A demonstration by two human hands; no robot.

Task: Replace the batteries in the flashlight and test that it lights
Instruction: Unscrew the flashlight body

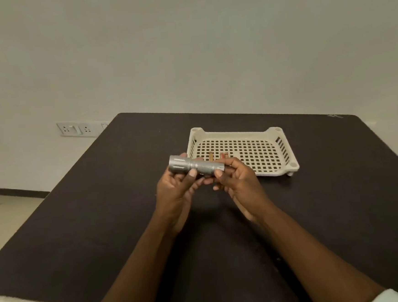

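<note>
Above the table [103,218], the left hand [174,188] curls round the flashlight's [194,166] middle, thumb on top; the right hand [239,179] pinches its tail end; just beyond the grip, two batteries [211,156] lie in a tray [285,144].

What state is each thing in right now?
Flashlight: held level above the table, head to the left, unlit as far as shows.
Left hand: grips the flashlight's head end.
Right hand: pinches its tail end.
Batteries: lying in the tray, partly hidden.
Tray: flat on the table.
</note>
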